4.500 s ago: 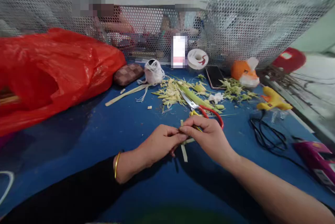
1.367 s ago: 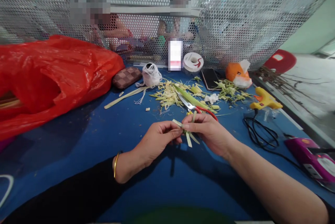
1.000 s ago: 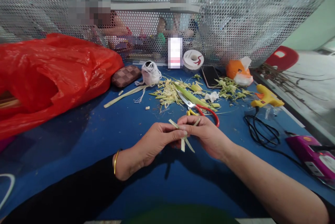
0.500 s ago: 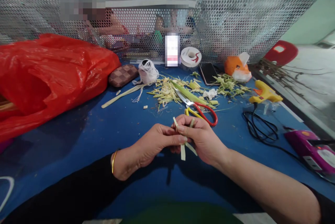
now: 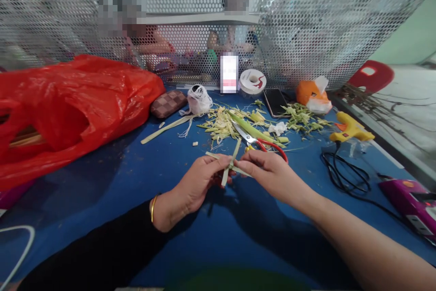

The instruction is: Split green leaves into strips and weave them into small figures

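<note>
Pale green leaf strips cross one another between my two hands, above the blue table. My left hand pinches them near the crossing, thumb on top. The fingers of my right hand are closed on the right side of the same strips, close to my left fingertips. Just beyond lie scissors with red and yellow handles, the yellow one partly covered by my right hand. Behind them spreads a pile of cut leaf scraps, with a longer green leaf across it.
On the left stands a red plastic bag, beside a checkered pouch and white string. Along the back are a lit phone, a ribbon spool and a dark phone. A yellow glue gun and purple power strip lie right.
The strips have turned from hanging mostly downward to an open cross shape. My right hand has shifted slightly right, and its grip has changed. The whole view has shifted a little.
</note>
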`<state>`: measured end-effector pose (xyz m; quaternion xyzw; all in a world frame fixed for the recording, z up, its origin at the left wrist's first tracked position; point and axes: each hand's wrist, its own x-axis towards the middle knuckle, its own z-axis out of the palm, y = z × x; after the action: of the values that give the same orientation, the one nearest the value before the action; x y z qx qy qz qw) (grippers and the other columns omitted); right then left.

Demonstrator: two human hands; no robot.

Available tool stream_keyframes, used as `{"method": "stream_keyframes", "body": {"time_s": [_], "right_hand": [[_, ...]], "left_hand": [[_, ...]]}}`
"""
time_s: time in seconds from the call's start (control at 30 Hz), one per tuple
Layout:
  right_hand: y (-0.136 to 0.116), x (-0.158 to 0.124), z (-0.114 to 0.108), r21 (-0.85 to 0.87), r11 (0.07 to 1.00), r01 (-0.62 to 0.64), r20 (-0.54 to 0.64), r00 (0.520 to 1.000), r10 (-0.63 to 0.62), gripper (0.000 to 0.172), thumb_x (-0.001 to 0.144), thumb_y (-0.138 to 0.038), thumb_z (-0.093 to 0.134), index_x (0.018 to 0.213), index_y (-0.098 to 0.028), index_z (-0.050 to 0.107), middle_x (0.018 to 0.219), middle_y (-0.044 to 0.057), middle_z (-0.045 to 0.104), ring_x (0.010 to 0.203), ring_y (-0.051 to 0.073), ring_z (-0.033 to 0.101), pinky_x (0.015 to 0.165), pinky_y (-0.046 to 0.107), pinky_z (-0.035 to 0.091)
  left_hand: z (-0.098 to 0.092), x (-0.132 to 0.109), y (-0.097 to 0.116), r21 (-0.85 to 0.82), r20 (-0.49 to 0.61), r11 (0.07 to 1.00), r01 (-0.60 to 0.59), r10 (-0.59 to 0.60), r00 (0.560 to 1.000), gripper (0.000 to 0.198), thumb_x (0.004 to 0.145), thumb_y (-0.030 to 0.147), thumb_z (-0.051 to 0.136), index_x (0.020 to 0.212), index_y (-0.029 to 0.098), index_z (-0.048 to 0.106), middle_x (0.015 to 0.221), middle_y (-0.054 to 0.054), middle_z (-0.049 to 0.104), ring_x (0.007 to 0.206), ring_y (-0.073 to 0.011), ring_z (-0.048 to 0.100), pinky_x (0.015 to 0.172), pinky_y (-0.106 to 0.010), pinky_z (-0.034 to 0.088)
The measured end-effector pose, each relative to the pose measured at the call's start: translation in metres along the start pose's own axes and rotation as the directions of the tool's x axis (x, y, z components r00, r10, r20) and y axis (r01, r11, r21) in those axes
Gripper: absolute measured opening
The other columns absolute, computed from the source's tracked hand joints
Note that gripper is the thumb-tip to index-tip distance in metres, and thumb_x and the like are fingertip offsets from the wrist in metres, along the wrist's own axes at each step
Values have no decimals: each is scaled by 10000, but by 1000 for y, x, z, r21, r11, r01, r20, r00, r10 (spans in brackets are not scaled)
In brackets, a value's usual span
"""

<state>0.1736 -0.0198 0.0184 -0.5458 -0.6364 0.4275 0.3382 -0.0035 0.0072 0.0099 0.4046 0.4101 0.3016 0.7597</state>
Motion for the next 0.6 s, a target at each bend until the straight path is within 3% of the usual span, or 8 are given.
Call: {"method": "stream_keyframes", "body": {"time_s": [0.07,0.27,0.4,0.5,0.6], "right_hand": [[1,-2,1,-99,995,11,28,1000,-8,301,873,-372,547,637,-186,557,608,-12,557,605,134,502,575,262,369],[2,-4,3,-63,998,-10,104,994,16,262,884,-317,508,656,-191,531,600,-27,536,599,130,543,581,245,406],[3,0,3,-70,997,29,27,999,-27,284,889,-314,506,634,-192,526,602,-20,541,594,126,515,577,245,397],[3,2,3,-20,998,60,-95,994,-61,237,872,-344,539,701,-187,585,667,-2,580,640,139,519,598,258,405],[2,3,4,208,978,11,-97,995,10,212,820,-385,601,837,-178,644,718,3,602,679,147,556,637,269,452]], "left_hand": [[0,1,0,-5,-39,1000,-3,3,999,290,681,415,771,731,133,729,614,-11,619,535,-90,527,512,-199,378],[-1,3,-4,-1,-111,999,-37,37,993,259,647,373,788,697,121,751,598,-25,609,510,-79,477,471,-191,339],[-1,3,-4,-14,-129,999,-41,39,991,294,651,403,791,759,130,765,636,-26,625,539,-81,497,506,-191,371],[1,1,-3,31,-73,999,-37,39,997,354,679,471,760,792,135,774,663,-40,647,569,-95,522,537,-203,395],[4,-1,-4,116,64,993,2,-9,998,393,694,505,726,821,137,777,679,-46,661,551,-96,511,530,-215,378]]}}
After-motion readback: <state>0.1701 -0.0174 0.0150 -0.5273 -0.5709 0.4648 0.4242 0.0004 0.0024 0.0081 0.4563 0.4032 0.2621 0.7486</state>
